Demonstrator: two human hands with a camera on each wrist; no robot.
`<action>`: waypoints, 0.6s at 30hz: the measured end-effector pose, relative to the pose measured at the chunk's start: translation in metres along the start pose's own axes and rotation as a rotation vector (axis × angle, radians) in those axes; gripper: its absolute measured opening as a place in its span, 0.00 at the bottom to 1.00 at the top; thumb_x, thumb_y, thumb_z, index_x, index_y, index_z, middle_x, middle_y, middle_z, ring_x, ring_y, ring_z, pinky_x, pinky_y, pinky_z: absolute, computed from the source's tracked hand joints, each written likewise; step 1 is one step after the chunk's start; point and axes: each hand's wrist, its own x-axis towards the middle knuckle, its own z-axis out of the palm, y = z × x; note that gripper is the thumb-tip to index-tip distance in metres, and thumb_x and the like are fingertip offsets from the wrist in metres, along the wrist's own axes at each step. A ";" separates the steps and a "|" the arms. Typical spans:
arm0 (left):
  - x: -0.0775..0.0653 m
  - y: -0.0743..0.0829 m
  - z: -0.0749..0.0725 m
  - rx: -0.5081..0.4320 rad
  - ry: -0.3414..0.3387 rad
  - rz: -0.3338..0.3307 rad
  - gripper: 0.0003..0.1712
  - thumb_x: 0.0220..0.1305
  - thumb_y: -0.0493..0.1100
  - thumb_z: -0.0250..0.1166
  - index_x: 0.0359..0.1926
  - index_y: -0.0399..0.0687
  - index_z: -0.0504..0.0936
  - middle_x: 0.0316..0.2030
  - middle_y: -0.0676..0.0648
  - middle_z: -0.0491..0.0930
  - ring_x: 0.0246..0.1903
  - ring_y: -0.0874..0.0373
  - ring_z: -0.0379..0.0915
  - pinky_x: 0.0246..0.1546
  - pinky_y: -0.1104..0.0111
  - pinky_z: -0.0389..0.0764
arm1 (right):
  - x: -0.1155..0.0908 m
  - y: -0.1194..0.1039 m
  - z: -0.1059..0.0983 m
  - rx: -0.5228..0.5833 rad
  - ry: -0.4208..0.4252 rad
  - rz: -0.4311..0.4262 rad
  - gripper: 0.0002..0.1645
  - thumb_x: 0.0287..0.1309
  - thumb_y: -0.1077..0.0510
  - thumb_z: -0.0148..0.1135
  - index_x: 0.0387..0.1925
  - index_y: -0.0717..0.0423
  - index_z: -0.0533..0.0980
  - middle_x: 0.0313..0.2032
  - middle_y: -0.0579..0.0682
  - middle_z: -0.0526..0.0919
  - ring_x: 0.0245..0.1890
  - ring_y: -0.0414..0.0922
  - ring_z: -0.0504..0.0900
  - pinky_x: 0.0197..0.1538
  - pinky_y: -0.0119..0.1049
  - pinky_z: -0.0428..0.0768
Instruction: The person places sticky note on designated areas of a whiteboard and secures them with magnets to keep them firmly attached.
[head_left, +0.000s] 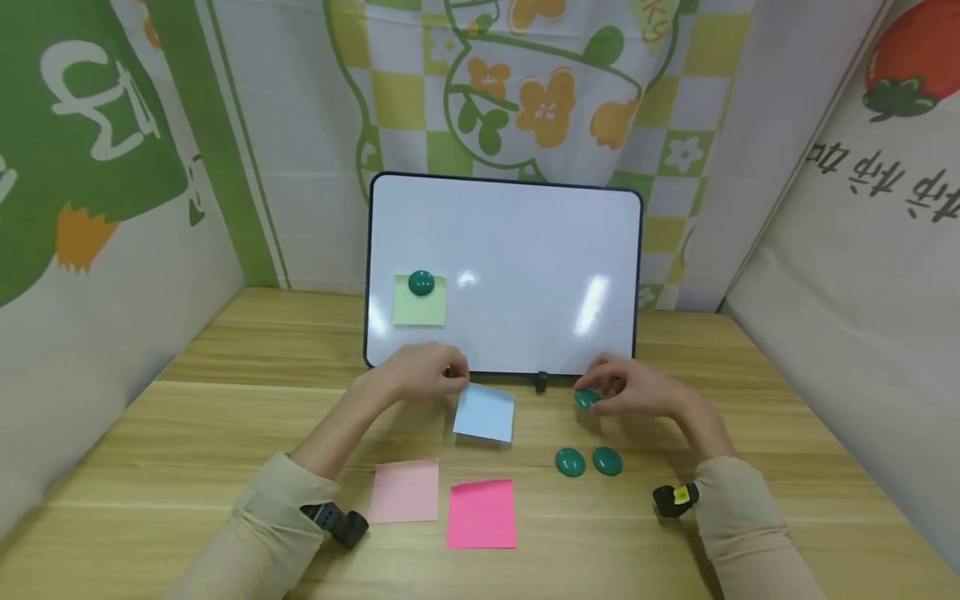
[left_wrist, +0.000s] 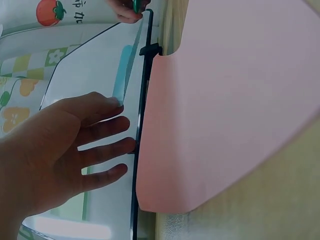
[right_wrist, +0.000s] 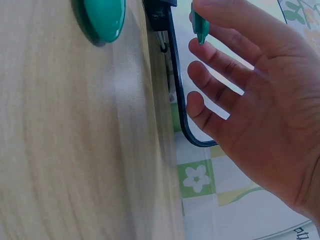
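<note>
My left hand (head_left: 426,372) pinches a light blue sticky note (head_left: 484,414) by its upper left corner, just in front of the whiteboard (head_left: 510,250). In the left wrist view that blue note (left_wrist: 121,75) shows nearly edge-on between thumb and forefinger. A round green magnet (head_left: 586,399) is held between the fingertips of my right hand (head_left: 633,388), near the board's lower right corner. The right wrist view shows the same magnet (right_wrist: 200,25) from the side. On the board's left, a pale green note (head_left: 420,312) hangs under another green magnet (head_left: 422,283).
Two green magnets (head_left: 570,462) lie on the wooden table (head_left: 645,550) below my right hand. Nearer to me are a light pink note (head_left: 405,492) and a bright pink note (head_left: 482,515). A black clip (head_left: 541,382) sits at the board's bottom edge. Printed curtains (head_left: 300,167) surround the table.
</note>
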 end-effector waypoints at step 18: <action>-0.002 -0.001 -0.006 0.036 0.124 -0.025 0.10 0.67 0.50 0.60 0.37 0.56 0.86 0.31 0.58 0.82 0.31 0.63 0.73 0.33 0.67 0.75 | 0.007 -0.012 -0.003 -0.105 0.185 -0.164 0.20 0.55 0.57 0.72 0.51 0.50 0.82 0.53 0.48 0.74 0.51 0.50 0.71 0.47 0.42 0.74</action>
